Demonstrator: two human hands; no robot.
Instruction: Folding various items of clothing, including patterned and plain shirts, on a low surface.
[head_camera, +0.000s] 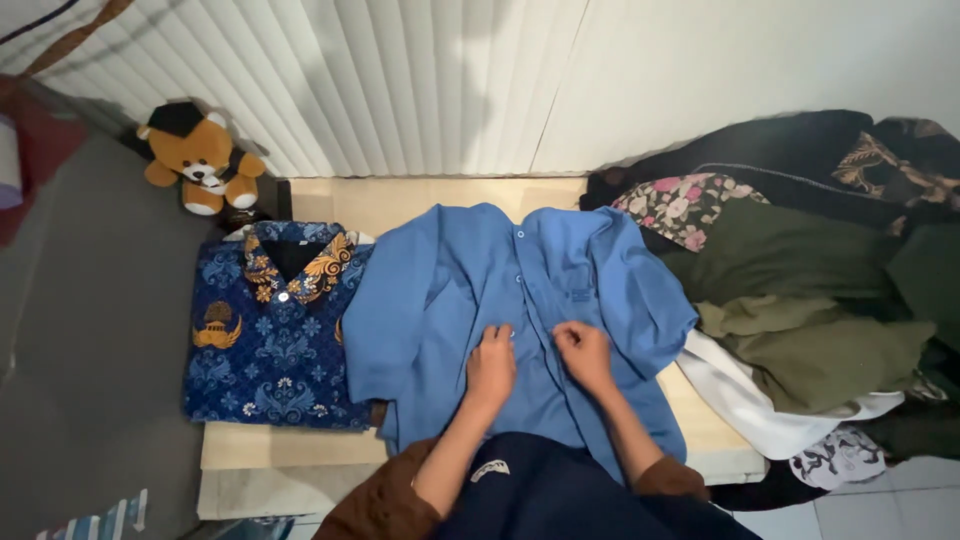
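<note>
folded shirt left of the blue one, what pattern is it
The folded shirt is dark blue batik with gold-orange motifs, seen in the head view.

Plain blue buttoned shirt (455, 300) lies spread flat, front up.

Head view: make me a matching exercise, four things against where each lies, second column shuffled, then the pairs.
Things:
1. teddy bear
2. patterned dark blue shirt
3. plain blue shirt
4. heap of clothes

Places:
A. under both hands, in the middle
B. far left, by the wall
C. at the right
D. folded, left of the plain shirt

Pairs: 1-B, 2-D, 3-A, 4-C
</note>
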